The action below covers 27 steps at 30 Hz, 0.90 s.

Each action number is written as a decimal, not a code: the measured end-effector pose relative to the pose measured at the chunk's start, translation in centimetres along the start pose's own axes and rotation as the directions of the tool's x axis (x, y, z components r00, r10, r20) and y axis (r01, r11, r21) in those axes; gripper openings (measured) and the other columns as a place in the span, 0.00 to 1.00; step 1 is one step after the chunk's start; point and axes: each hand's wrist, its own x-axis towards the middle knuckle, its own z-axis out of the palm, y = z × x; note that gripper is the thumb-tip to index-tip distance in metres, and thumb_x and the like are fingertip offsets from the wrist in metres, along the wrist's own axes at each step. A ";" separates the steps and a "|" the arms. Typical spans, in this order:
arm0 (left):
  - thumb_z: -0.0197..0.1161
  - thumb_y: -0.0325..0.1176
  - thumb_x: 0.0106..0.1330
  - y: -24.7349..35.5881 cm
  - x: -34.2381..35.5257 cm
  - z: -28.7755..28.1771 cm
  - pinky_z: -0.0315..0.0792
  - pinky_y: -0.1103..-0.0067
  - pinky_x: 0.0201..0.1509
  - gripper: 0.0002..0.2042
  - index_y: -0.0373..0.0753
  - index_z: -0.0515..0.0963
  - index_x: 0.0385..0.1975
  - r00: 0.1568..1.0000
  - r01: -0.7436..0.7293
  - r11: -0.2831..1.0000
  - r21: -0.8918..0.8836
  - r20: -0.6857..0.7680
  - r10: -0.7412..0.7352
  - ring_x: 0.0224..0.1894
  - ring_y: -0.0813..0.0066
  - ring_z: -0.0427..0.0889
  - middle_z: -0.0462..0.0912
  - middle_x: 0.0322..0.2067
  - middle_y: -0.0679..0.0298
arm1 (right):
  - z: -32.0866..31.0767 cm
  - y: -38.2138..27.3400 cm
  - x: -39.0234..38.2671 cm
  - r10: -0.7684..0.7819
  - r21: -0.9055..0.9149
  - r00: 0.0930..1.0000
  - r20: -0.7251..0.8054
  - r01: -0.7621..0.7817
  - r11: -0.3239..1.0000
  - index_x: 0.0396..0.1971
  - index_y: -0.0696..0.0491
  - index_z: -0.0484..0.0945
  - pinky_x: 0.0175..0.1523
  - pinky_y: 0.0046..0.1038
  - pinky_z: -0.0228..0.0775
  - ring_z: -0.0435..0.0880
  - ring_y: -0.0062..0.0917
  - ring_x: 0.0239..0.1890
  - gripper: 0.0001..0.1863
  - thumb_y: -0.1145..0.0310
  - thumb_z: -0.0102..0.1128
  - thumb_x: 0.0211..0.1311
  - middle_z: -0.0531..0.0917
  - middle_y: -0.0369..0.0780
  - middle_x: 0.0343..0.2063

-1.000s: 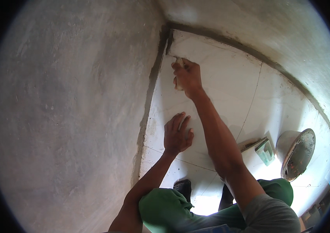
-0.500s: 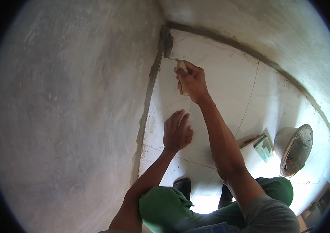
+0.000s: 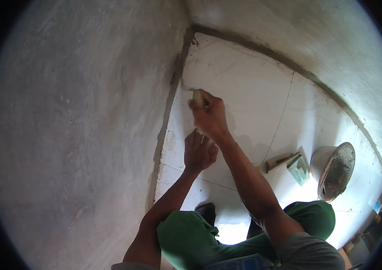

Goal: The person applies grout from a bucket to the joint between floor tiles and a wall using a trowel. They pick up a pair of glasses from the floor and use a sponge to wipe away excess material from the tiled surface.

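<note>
My right hand (image 3: pixel 212 118) is closed around the pale handle of a trowel (image 3: pixel 197 96). Its thin metal neck reaches left toward the joint of the left wall and floor; the blade is hard to make out against the tiles. My left hand (image 3: pixel 196 155) lies on the white tiled floor (image 3: pixel 249 85) with fingers outstretched, just nearer to me than the right one, which overlaps its fingertips. A strip of grey mortar (image 3: pixel 169 101) runs along the foot of the left wall, beside the tile edge.
Grey plastered walls (image 3: pixel 78 135) meet at the far corner. On the right, a tilted bucket (image 3: pixel 337 173) with grey mortar residue stands beside a flat wooden tool and a pale green piece (image 3: pixel 299 170). My green-clad knees (image 3: pixel 184 236) are at the bottom.
My right hand has drawn the trowel back from the far corner toward me, along the left wall, close to the left hand. My left hand has stayed on the floor.
</note>
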 end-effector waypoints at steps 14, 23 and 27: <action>0.65 0.41 0.69 1.2 0.9 -1.2 0.68 0.54 0.73 0.26 0.39 0.77 0.66 0.978 -0.095 0.983 -0.160 -0.199 0.062 0.72 0.52 0.72 0.73 0.70 0.56 | -2.4 0.4 7.8 0.138 0.378 0.987 0.076 -0.157 0.912 0.36 0.57 0.83 0.19 0.29 0.69 0.78 0.21 0.17 0.07 0.68 0.66 0.71 0.78 0.35 0.24; 0.66 0.41 0.68 1.4 1.7 -0.7 0.67 0.53 0.74 0.27 0.40 0.76 0.67 0.983 -0.100 0.977 -0.187 -0.173 0.067 0.74 0.53 0.69 0.72 0.70 0.56 | -1.1 2.6 6.4 0.124 0.414 0.989 0.078 -0.145 0.898 0.48 0.58 0.86 0.20 0.28 0.69 0.78 0.20 0.17 0.12 0.66 0.66 0.72 0.79 0.36 0.27; 0.65 0.44 0.70 0.7 0.5 -0.6 0.65 0.53 0.73 0.28 0.40 0.76 0.68 0.993 -0.052 0.985 -0.163 -0.115 0.034 0.73 0.50 0.70 0.73 0.68 0.55 | -1.4 1.7 0.7 0.185 0.353 0.974 0.129 -0.220 0.910 0.53 0.58 0.86 0.20 0.28 0.69 0.78 0.20 0.17 0.15 0.67 0.66 0.73 0.80 0.36 0.28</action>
